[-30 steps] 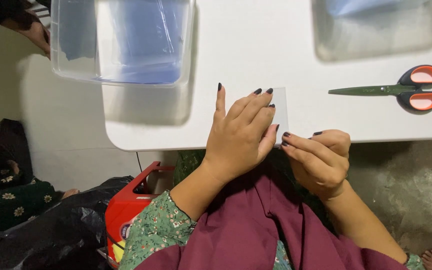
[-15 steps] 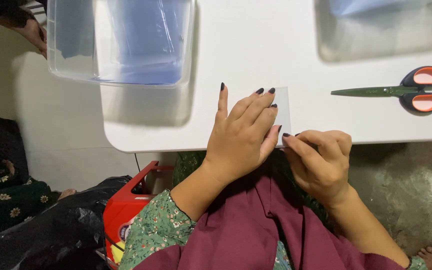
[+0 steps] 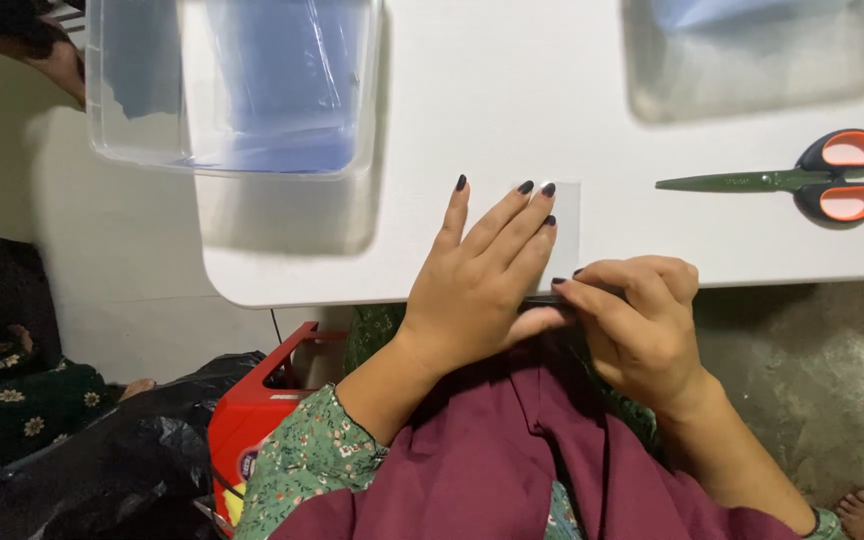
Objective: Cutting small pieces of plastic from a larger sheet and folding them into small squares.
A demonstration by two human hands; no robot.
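My left hand point(image 3: 482, 275) lies flat, fingers spread, on a small clear sheet point(image 3: 564, 215) at the near edge of the white table point(image 3: 512, 90), pressing it down. My right hand point(image 3: 637, 320) is curled at the table's edge just right of the left thumb. Its fingertips pinch the sheet's near edge, where a thin dark line shows. Most of the sheet is hidden under my left hand.
Green scissors with orange and black handles point(image 3: 787, 180) lie shut on the table to the right. A clear plastic tub point(image 3: 237, 85) with blue sheets stands at the back left, and a second clear container point(image 3: 752, 55) at the back right. A red crate point(image 3: 262, 410) sits on the floor below.
My right hand has shifted slightly left along the table's edge, closer to my left thumb. My left hand has stayed flat on the sheet.
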